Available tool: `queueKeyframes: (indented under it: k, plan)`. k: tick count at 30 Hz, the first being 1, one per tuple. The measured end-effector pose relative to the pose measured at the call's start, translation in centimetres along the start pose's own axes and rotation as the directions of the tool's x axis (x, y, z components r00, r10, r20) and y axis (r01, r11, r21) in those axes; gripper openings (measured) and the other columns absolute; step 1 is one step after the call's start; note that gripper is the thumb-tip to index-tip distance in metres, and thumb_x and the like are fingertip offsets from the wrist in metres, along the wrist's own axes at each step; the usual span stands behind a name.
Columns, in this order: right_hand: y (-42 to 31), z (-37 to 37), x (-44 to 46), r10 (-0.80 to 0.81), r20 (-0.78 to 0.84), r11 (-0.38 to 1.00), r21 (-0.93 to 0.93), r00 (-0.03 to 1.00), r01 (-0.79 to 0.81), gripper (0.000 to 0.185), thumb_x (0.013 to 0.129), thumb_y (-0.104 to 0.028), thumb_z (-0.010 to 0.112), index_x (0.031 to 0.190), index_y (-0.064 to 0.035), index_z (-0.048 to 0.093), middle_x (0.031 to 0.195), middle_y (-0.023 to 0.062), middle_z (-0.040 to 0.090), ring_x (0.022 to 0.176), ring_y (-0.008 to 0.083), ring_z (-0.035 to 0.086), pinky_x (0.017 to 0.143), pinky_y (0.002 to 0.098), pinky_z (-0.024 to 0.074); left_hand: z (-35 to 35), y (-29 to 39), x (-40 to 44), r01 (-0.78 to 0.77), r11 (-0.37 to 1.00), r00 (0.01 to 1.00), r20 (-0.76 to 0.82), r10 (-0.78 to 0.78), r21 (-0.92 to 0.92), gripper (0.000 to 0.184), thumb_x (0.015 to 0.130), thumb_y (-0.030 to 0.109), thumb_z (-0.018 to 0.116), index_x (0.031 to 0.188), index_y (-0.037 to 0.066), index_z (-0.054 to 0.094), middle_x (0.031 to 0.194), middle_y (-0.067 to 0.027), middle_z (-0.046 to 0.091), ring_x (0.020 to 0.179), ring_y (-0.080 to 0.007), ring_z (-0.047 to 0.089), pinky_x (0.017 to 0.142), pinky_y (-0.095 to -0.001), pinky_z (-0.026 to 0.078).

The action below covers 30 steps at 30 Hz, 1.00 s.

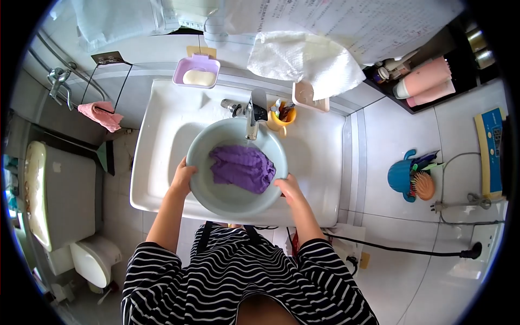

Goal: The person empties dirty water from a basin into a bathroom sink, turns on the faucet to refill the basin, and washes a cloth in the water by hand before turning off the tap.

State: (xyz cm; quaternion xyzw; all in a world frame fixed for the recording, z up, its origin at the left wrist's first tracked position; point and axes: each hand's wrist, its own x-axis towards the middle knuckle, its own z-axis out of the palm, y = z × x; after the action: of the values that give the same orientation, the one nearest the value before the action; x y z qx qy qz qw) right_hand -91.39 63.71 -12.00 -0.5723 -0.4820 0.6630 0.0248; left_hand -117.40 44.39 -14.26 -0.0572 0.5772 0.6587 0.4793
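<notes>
Both my hands grip a pale green basin, one on each side of its rim. My left hand (184, 176) holds the left edge, fingers mostly hidden behind the wall. At the right edge, my right hand (288, 188) has its thumb over the rim. Inside the basin (233, 206) lies a crumpled purple cloth (242, 169). The metal faucet (252, 119) reaches over the basin's back rim. Under the basin is the white sink (319, 162).
Behind the sink are a purple soap dish (196, 58) with white soap, a yellow cup (277, 124) holding brushes, and a hanging white cloth (303, 59). A pink cloth (101, 115) hangs at left. A blue holder (400, 176) and black cord (390, 247) are at right.
</notes>
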Motion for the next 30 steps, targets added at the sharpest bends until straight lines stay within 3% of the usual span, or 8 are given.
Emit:
queueKeyframes:
  k: [7,10,13,16,19,22,25,30]
  plan:
    - [-0.5,-1.6,-2.9,-0.144,-0.019,0.977,-0.159,0.989,0.139,0.030,0.066,-0.006,0.054,0.096,-0.0002,0.055,0.075,0.0066,0.055,0.062,0.0157,0.052,0.051,0.0313,0.0430,0.2,-2.3,-2.2,0.052,0.996,0.999,-0.002,-0.052,-0.079,0.057,0.063,-0.012,0.040,0.119,0.001,0.043,0.104,-0.0181,0.052,0.091,-0.0317,0.054,0.075,-0.0419,0.051]
    - [0.6,-2.0,-2.9,-0.146,-0.071,0.982,-0.128,0.987,0.136,0.028,0.066,-0.006,0.054,0.094,-0.0005,0.055,0.071,0.0051,0.054,0.059,0.0140,0.050,0.050,0.0296,0.0412,0.0,-3.1,-2.6,0.039,0.997,0.999,-0.002,-0.040,-0.065,0.059,0.062,-0.012,0.040,0.119,0.001,0.043,0.101,-0.0170,0.052,0.089,-0.0309,0.054,0.073,-0.0405,0.051]
    - [0.7,-2.5,-3.1,-0.083,-0.014,0.989,-0.127,0.996,0.081,0.034,0.069,-0.004,0.052,0.102,0.0010,0.052,0.084,0.0073,0.055,0.075,0.0155,0.052,0.064,0.0308,0.0425,0.6,-3.3,-3.6,-0.002,0.998,1.000,-0.022,0.000,-0.070,0.059,0.061,-0.011,0.041,0.119,0.001,0.044,0.100,-0.0157,0.052,0.086,-0.0298,0.054,0.071,-0.0389,0.051]
    - [2.5,-2.5,-2.1,-0.166,-0.045,0.986,0.002,0.985,0.167,0.035,0.069,-0.002,0.052,0.103,0.0011,0.051,0.085,0.0072,0.055,0.075,0.0155,0.051,0.066,0.0301,0.0413,1.6,-3.8,-5.1,-0.032,0.996,0.995,-0.092,0.025,-0.079,0.058,0.061,-0.011,0.041,0.117,0.000,0.044,0.098,-0.0148,0.053,0.085,-0.0285,0.054,0.070,-0.0375,0.051]
    - [2.5,-2.4,-2.6,-0.150,-0.068,0.986,-0.079,0.986,0.144,0.036,0.069,-0.001,0.052,0.105,0.0004,0.050,0.088,0.0076,0.055,0.079,0.0163,0.051,0.069,0.0304,0.0412,1.7,-4.7,-5.1,-0.067,0.995,0.992,-0.113,0.059,-0.068,0.055,0.061,-0.009,0.042,0.116,0.000,0.045,0.095,-0.0141,0.054,0.084,-0.0268,0.055,0.070,-0.0364,0.050]
    - [4.0,-2.5,-1.9,-0.128,-0.094,0.990,0.044,0.987,0.133,0.037,0.068,0.002,0.051,0.105,0.0004,0.049,0.091,0.0083,0.054,0.083,0.0174,0.051,0.072,0.0316,0.0410,2.3,-4.7,-5.8,-0.086,0.995,0.991,-0.110,0.079,-0.058,0.054,0.062,-0.008,0.044,0.115,0.000,0.046,0.093,-0.0135,0.055,0.083,-0.0254,0.055,0.070,-0.0356,0.050]
    - [4.6,-2.8,-2.5,-0.200,-0.061,0.973,0.102,0.978,0.205,0.035,0.063,0.005,0.052,0.097,-0.0017,0.052,0.081,0.0058,0.054,0.071,0.0144,0.051,0.058,0.0287,0.0387,2.1,-5.0,-4.9,-0.072,0.997,0.991,-0.110,0.071,-0.009,0.052,0.062,-0.007,0.045,0.113,0.000,0.047,0.093,-0.0131,0.055,0.081,-0.0243,0.054,0.069,-0.0341,0.049]
    - [5.0,-2.2,-2.1,-0.134,-0.186,0.977,0.141,0.973,0.161,0.039,0.062,0.005,0.053,0.100,-0.0018,0.053,0.087,0.0077,0.056,0.080,0.0177,0.052,0.068,0.0298,0.0396,1.5,-5.5,-4.2,-0.097,0.994,0.989,-0.110,0.103,0.058,0.050,0.062,-0.006,0.045,0.112,0.000,0.050,0.090,-0.0116,0.056,0.078,-0.0223,0.054,0.067,-0.0308,0.047]
